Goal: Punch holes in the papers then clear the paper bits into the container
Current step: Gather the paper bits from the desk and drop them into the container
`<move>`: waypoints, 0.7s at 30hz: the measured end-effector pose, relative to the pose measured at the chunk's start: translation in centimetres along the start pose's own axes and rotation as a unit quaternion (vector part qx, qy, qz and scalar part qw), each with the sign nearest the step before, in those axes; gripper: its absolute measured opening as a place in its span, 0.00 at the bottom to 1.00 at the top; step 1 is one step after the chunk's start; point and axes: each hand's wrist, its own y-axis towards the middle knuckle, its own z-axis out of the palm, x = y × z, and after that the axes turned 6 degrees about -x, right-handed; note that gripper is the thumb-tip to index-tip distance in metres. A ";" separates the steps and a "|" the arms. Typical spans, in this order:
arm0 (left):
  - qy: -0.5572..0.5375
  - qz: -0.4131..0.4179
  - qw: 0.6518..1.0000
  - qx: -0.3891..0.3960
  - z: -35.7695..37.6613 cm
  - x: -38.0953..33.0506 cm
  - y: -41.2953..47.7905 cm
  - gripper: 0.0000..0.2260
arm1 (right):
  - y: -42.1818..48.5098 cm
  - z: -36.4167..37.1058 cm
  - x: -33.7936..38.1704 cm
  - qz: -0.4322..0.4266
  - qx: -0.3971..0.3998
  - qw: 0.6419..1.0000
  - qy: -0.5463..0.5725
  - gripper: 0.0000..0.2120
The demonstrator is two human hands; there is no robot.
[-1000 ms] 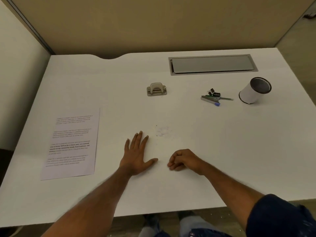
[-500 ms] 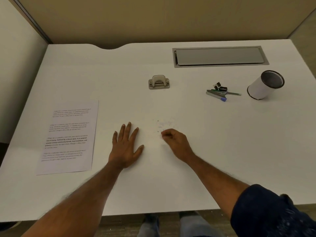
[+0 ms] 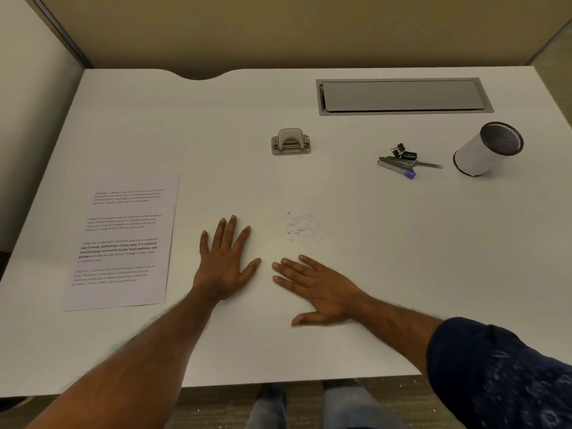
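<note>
A small heap of white paper bits [image 3: 301, 226] lies on the white desk [image 3: 371, 258] near its middle. My left hand [image 3: 223, 261] rests flat on the desk, fingers apart, to the left of the bits. My right hand [image 3: 315, 289] lies flat and open just below the bits, fingers pointing left, holding nothing. A printed sheet of paper [image 3: 122, 243] lies at the left. The metal hole punch [image 3: 291, 141] stands further back. A white cylindrical container [image 3: 486, 150] with a dark mesh inside lies tipped at the far right.
Binder clips, a stapler-like tool and pens [image 3: 404, 164] lie left of the container. A grey cable flap [image 3: 402, 96] is set into the desk's back. Partition walls close the back and left. My knees show below the desk's front edge.
My right hand was closed in a fist at the paper bits half a second ago; it has pulled back toward me and spread flat. My left hand has stayed in place.
</note>
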 end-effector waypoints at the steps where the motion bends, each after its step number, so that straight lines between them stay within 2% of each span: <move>1: 0.000 -0.002 1.000 0.002 0.1 0.0 0.0 0.34 | 0.2 -0.1 -0.6 0.001 0.001 1.000 -0.002 0.42; 4: 0.000 -0.007 1.000 0.002 0.3 0.0 -0.4 0.35 | 1.1 -0.3 -2.1 0.001 0.005 1.000 -0.006 0.42; 10: -0.006 -0.012 1.000 0.002 0.4 -0.3 -0.8 0.35 | 3.0 -1.8 -5.6 0.103 -0.014 0.994 -0.024 0.43; 14: -0.011 -0.016 1.000 -0.016 0.0 -0.5 -0.4 0.35 | 3.4 -2.5 -6.4 0.132 -0.046 0.990 -0.021 0.43; 17: -0.007 -0.021 0.999 -0.033 -0.6 -0.4 0.9 0.35 | 3.1 -3.5 -8.6 0.240 -0.100 0.966 -0.005 0.42; 21: -0.001 -0.032 0.999 -0.023 -0.4 -0.1 2.3 0.37 | 2.3 -4.3 -12.9 0.418 -0.108 0.902 0.023 0.39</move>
